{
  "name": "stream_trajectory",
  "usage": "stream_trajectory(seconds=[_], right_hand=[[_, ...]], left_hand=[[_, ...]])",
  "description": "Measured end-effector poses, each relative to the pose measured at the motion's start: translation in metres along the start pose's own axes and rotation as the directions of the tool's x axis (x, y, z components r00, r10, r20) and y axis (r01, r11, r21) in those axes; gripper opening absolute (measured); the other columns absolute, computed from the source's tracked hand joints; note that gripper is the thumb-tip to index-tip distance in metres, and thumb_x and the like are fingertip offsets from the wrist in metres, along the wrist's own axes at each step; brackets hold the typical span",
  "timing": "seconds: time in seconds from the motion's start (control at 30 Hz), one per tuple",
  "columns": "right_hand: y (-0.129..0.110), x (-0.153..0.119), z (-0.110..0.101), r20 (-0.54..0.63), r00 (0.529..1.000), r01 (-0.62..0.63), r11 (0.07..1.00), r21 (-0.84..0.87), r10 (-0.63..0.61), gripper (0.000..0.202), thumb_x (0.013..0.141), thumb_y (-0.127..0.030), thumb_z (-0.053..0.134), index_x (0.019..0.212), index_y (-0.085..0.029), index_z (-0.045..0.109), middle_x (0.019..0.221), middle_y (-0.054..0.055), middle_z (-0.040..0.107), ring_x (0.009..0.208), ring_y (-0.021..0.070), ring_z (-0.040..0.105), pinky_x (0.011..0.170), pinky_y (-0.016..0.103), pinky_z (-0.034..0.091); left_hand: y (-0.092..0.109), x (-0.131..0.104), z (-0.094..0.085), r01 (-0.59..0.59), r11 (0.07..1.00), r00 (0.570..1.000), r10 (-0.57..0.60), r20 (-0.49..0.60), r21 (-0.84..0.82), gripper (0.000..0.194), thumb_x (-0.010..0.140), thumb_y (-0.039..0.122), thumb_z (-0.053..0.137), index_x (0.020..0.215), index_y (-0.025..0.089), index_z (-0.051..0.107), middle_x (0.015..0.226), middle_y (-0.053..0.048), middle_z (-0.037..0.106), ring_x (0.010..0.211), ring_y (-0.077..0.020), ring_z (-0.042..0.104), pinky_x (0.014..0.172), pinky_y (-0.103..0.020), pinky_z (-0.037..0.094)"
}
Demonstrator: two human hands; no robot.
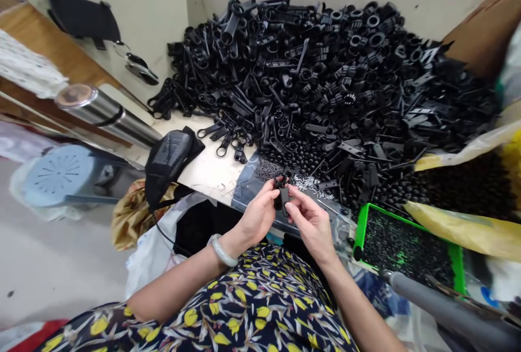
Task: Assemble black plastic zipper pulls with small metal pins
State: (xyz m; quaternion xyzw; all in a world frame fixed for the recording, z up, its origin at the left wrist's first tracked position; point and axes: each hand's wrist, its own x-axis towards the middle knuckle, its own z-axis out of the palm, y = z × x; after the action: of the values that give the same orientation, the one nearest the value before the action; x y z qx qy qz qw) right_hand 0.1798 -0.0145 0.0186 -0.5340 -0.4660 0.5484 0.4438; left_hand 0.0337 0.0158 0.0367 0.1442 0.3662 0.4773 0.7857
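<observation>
A small black plastic part (284, 198) is held upright between both hands, over the table's front edge. My left hand (260, 212) grips it from the left, its fingers closed around the ringed upper end. From the right, my right hand (311, 219) pinches the flat lower body with thumb and fingers. Just beyond the hands lie small silver pins (305, 183) and many round black pieces (305, 154). A large heap of black plastic parts (285, 70) rises behind them. Finished details of the held part are too small to tell.
A green tray (360, 232) of small black pieces stands at the right, near a grey bar (431, 298). Yellow-edged bags (468, 227) lie beyond. At the left are a steel flask (109, 113), a black mesh item (171, 159) and a blue stool (59, 173).
</observation>
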Motion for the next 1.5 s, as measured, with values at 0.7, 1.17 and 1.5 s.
stream_trajectory(seconds=[0.7,1.17,1.5], right_hand=[[0.0,-0.007,0.019,-0.167,0.986,0.012,0.999,-0.032,-0.017,0.028,0.094,-0.041,0.071,0.117,-0.025,0.074,0.128,0.009,0.069,0.076,0.0139,0.063,0.059,0.027,0.06],[0.007,-0.012,0.013,-0.108,0.972,0.168,0.934,-0.315,-0.211,0.023,0.101,-0.036,0.063,0.117,-0.025,0.073,0.104,0.006,0.074,0.08,0.016,0.069,0.074,0.031,0.06],[-0.004,0.01,0.002,0.131,0.982,-0.157,0.979,0.134,0.139,0.043,0.087,-0.048,0.079,0.121,-0.023,0.071,0.08,0.0,0.067,0.063,0.0134,0.061,0.058,0.028,0.055]], left_hand=[[-0.014,-0.01,0.003,-0.058,0.995,0.998,0.058,0.0,0.085,0.029,0.093,0.037,0.071,0.116,0.02,0.065,0.124,-0.008,0.071,0.123,-0.0231,0.063,0.107,-0.035,0.048],[-0.02,-0.004,-0.018,-0.22,0.847,0.969,0.245,0.011,0.485,0.029,0.098,0.043,0.065,0.108,0.016,0.069,0.105,-0.006,0.072,0.1,-0.0192,0.065,0.092,-0.028,0.053],[-0.01,-0.018,-0.021,-0.133,0.83,0.988,0.066,0.141,0.541,0.038,0.099,0.049,0.063,0.114,0.015,0.064,0.086,-0.002,0.063,0.068,-0.0108,0.057,0.065,-0.023,0.053]])
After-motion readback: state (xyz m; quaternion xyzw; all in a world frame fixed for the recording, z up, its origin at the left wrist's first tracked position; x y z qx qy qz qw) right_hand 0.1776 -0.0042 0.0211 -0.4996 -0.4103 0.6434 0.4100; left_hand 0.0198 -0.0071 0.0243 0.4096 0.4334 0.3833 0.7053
